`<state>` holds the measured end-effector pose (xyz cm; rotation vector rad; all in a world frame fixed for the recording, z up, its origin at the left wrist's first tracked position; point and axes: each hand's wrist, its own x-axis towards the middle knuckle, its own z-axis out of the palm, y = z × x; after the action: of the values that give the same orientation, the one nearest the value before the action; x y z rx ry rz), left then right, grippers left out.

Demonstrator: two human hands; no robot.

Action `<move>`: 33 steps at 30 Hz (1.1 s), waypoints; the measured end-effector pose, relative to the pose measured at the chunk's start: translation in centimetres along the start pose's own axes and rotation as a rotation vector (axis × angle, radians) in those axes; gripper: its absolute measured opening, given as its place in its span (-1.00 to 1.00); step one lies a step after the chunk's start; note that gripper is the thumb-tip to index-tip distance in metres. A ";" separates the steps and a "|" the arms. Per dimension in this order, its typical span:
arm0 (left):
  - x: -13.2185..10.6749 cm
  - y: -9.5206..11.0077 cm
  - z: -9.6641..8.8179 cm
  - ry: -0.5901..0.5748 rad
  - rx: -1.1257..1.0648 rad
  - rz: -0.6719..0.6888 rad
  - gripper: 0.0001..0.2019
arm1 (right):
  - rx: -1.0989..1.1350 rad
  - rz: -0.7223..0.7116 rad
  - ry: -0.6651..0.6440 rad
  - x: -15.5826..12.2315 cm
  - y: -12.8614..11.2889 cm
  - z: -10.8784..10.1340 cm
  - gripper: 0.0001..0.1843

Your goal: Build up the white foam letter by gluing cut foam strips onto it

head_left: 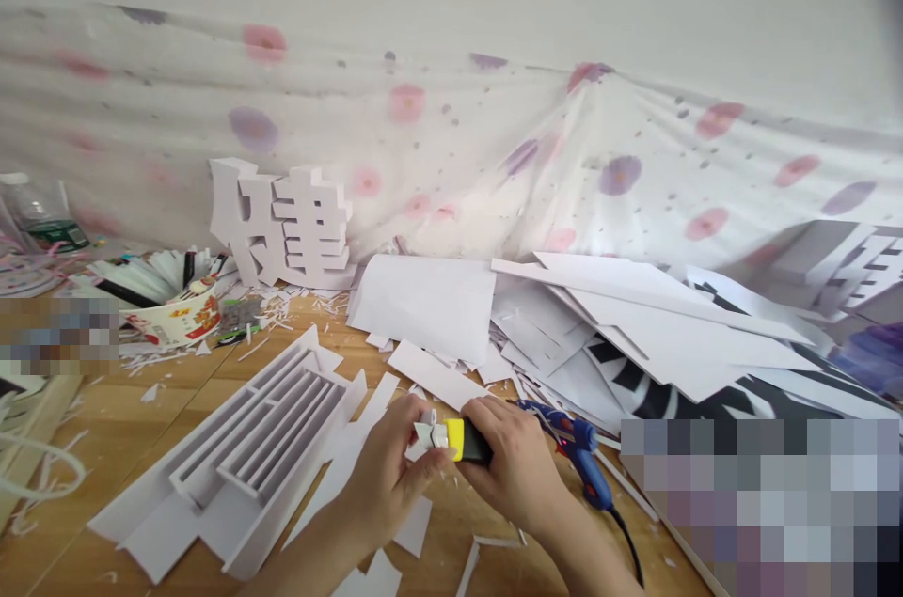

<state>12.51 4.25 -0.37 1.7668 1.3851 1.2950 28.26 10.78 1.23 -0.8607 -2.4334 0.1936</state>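
My right hand is closed round a black-and-yellow utility knife, its silvery front end pointing left. Close against that end, my left hand pinches a small white foam-board piece. The blade itself is hard to make out. To the left lies a white foam-board structure with raised walls and long parallel strips. A blue glue gun with a black cord rests just right of my right hand. Loose white offcuts lie below my hands.
A white three-dimensional character stands at the back. White sheets are piled at the right. A paper bowl, a bundle of pens and a plastic bottle are at the left. Scraps litter the wooden table.
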 end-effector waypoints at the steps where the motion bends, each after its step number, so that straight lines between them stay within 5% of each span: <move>1: 0.0 -0.1 0.0 0.008 0.007 0.008 -0.75 | 0.000 0.000 0.000 0.0 0.0 0.1 -0.92; 33: -0.6 -1.4 0.6 0.077 -0.001 0.019 -0.73 | 0.024 0.019 0.038 -0.1 -0.4 1.4 -0.90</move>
<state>12.46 4.23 -2.04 1.7502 1.4123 1.3867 27.34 10.43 0.15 -0.8696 -2.3834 0.2111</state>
